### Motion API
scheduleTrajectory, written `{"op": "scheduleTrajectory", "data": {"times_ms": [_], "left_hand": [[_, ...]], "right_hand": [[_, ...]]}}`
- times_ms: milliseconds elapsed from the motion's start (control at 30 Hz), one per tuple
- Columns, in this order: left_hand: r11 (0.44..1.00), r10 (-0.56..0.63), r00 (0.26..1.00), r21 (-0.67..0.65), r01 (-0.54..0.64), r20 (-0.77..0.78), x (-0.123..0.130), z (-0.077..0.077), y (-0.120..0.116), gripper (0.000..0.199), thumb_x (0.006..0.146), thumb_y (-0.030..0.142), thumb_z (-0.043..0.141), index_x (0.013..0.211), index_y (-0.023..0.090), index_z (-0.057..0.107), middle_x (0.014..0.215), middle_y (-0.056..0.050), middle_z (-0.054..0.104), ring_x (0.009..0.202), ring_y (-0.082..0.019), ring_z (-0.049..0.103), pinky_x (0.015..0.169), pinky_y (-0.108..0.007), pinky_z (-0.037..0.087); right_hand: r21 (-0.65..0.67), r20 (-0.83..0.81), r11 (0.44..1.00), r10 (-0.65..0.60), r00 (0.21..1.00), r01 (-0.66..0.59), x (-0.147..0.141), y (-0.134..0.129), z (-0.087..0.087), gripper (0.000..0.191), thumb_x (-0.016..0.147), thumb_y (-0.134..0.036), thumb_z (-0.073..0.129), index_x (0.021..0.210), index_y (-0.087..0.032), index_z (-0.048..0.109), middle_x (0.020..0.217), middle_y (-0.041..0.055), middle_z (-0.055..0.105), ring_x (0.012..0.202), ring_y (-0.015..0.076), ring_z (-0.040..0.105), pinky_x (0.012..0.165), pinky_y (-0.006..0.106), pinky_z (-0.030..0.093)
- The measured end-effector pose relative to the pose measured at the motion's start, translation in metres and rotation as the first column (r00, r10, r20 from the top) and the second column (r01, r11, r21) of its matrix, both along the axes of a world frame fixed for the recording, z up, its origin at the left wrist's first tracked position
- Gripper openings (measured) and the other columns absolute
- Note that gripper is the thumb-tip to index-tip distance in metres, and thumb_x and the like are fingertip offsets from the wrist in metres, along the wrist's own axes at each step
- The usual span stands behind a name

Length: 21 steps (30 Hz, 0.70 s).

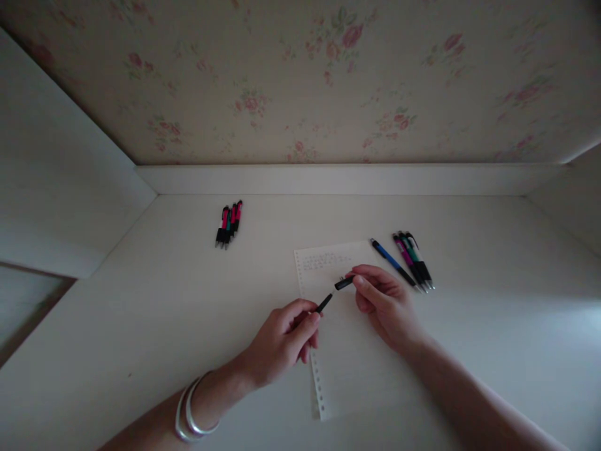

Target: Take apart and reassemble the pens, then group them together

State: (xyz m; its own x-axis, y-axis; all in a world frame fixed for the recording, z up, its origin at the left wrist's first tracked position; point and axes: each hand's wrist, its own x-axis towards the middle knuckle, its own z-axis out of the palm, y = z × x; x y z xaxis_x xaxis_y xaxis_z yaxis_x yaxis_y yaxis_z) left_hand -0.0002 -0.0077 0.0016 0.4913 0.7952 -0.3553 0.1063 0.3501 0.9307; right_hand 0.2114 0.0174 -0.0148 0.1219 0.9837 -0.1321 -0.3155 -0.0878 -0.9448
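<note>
My left hand [288, 332] pinches a slim black pen part [325, 302], whose narrow, pale tip points up and to the right. Between the thumb and fingers of my right hand [382, 307] is a short black tube-shaped pen part [345, 282] with a small bit sticking up near its end. Whether it is a cap or a barrel piece I cannot tell. The two ends face each other, very close together; I cannot make out whether they touch. Both hands are over a sheet of punched, lined paper [357, 376] with handwriting near its top.
To the right of the paper lies a blue pen [392, 261], beside several purple, green and white pens [413, 257] with black grips. Several pink and green pens [228, 224] lie at the back left. Behind the white tabletop [164, 300] stands a floral-patterned wall [282, 81].
</note>
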Motion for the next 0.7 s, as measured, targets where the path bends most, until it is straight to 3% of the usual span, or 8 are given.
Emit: {"op": "scheduleTrajectory", "data": {"times_ms": [367, 700], "left_hand": [[1.000, -0.001, 1.000, 0.017, 0.001, -0.007, -0.0002, 0.0022, 0.0004, 0.035, 0.096, 0.051, 0.051, 0.099, 0.016, 0.060, 0.069, 0.001, 0.059, 0.049, -0.007, 0.049, 0.043, -0.018, 0.034], [0.999, -0.009, 1.000, 0.037, 0.010, -0.016, 0.0002, 0.0024, -0.0003, 0.035, 0.096, 0.050, 0.052, 0.098, 0.016, 0.060, 0.071, 0.000, 0.058, 0.051, -0.008, 0.047, 0.045, -0.019, 0.035]], "right_hand": [[0.007, -0.017, 1.000, 0.007, 1.000, -0.007, -0.0001, 0.0006, 0.0010, 0.022, 0.075, -0.032, 0.080, 0.093, -0.023, 0.072, 0.077, -0.0003, 0.067, 0.047, 0.0057, 0.045, 0.040, 0.019, 0.033], [0.008, -0.016, 0.995, 0.098, 0.995, -0.098, 0.0015, -0.0013, -0.0013, 0.022, 0.075, -0.031, 0.081, 0.093, -0.021, 0.073, 0.070, -0.0011, 0.064, 0.050, 0.0077, 0.047, 0.044, 0.020, 0.036]]}}
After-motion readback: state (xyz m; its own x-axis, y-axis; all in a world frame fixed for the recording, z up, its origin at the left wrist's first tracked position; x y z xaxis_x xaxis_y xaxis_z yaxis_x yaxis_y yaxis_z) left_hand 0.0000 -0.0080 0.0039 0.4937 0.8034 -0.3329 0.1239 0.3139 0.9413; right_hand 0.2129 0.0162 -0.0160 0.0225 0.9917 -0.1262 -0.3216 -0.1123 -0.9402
